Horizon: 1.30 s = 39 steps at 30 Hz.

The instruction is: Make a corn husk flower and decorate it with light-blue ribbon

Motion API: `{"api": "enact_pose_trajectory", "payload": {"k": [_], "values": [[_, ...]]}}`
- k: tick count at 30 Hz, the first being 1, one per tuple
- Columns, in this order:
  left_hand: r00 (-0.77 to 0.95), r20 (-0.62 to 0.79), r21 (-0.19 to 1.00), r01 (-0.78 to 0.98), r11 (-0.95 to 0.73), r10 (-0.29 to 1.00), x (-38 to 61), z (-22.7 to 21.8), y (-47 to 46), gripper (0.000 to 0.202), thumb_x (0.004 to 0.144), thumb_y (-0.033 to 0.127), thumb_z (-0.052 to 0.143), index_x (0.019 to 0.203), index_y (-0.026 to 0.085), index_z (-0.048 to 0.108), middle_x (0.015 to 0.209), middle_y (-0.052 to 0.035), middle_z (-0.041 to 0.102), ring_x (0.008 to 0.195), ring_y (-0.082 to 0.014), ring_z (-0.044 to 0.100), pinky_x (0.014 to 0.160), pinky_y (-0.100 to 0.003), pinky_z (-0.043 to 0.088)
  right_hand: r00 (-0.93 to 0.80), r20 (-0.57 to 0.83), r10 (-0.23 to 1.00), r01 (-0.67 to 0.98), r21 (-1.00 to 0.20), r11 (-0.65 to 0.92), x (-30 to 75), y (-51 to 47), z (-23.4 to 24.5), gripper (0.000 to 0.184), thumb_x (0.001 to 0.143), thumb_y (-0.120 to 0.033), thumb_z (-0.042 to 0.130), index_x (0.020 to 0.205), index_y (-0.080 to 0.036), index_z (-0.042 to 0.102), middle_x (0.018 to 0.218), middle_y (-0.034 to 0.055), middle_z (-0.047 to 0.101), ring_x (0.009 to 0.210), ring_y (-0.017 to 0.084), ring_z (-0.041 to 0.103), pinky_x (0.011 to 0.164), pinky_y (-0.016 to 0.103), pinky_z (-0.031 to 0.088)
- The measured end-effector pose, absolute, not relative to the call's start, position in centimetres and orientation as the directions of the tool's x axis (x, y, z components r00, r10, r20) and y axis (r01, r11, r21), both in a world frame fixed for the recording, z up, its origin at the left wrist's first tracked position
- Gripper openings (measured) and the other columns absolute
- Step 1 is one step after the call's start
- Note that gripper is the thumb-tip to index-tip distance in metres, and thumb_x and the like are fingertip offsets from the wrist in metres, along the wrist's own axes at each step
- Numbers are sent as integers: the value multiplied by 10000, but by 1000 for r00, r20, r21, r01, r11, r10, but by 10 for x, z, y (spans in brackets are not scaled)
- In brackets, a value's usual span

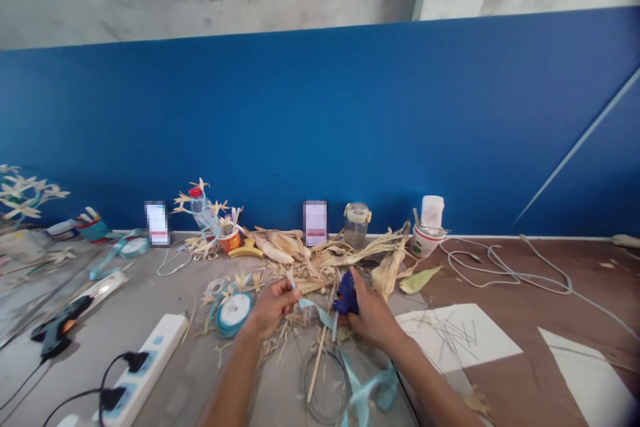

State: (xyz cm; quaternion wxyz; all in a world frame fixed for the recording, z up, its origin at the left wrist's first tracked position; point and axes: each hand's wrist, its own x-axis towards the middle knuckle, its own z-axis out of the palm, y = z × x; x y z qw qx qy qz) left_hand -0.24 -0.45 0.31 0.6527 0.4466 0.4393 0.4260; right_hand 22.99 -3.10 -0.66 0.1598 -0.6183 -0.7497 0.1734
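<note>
My left hand (273, 305) is closed in a pinch around the end of a light blue ribbon (316, 310). A small pale piece (291, 276) sticks up from its fingertips; I cannot make out its kind. The ribbon runs rightward to the dark blue glue gun (344, 295), gripped in my right hand (369, 310). A clear glue stick (335, 327) juts from the gun's near end. Below lie a thin wooden stick (317, 365), a coil of thin wire (327, 407) and more loose ribbon (365, 390). A ribbon spool (235, 311) rests left of my left hand.
Dried corn husks (285, 247) lie heaped along the blue partition (320, 127). A power strip (150, 363) and a black glue gun (63, 327) are at left. A lidded jar (357, 225), a paper cup (426, 241), white cables (505, 273) and paper with thin sticks (480, 340) are at right.
</note>
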Motion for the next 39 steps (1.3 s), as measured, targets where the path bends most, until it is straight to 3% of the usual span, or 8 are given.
{"api": "enact_pose_trajectory", "payload": {"k": [5,7,12,16,19,24,34,39], "values": [[255,-197,955,-168,244,947,-4,5,-5,327,541,371,789,635,129,590,541,47,496,438,-32,324,440,-203,186,-229,-92,969,924,-333,186,244,-35,8,736,669,-205,572,1360,-78,350,1192,206,540,1071,336,494,923,441,336],[249,-203,952,-176,250,947,-4,6,-6,332,534,378,794,636,128,600,533,48,487,443,-35,329,443,-203,191,-187,-44,981,933,-321,164,247,-34,18,598,705,-185,549,1294,-117,466,1165,191,551,1054,330,500,909,445,346],[242,-223,945,-186,270,944,-2,7,-6,365,495,407,806,637,124,624,510,49,474,452,-44,336,459,-215,198,-246,182,952,625,-721,299,224,-28,39,350,822,-192,401,1078,-162,638,1132,114,606,1066,226,521,953,355,351],[246,-204,951,-178,251,947,-1,9,-8,359,509,421,791,634,126,629,484,57,453,449,-51,326,470,-226,200,-452,-34,891,260,-961,96,187,-24,30,296,780,-236,458,983,-186,668,998,54,672,959,209,573,861,336,404],[243,-212,955,-152,253,947,-1,10,-8,374,502,445,782,615,128,619,476,55,456,452,-59,332,477,-229,212,-527,-125,841,84,-992,-95,169,-21,14,211,740,-287,539,852,-180,683,807,9,683,758,158,574,729,274,406],[190,-207,964,-126,233,960,-1,9,-8,371,507,440,777,627,133,606,501,53,472,452,-59,336,477,-229,212,-419,-273,866,-67,-942,-329,161,-16,-4,138,588,-264,669,567,-159,581,480,-61,526,465,71,408,515,215,308],[265,-220,971,-39,238,939,0,3,-7,371,544,457,751,628,135,587,484,67,416,461,-64,297,480,-239,183,-499,-409,764,-179,-814,-553,163,-22,7,299,619,-387,637,610,-199,405,407,-118,314,356,36,231,401,187,141],[311,-226,973,22,231,923,3,11,-9,382,526,471,751,616,141,583,488,64,411,472,-68,282,485,-245,171,-516,-459,724,-151,-782,-604,165,-23,9,291,618,-296,649,587,-201,375,379,-123,301,345,29,209,402,183,125]]}}
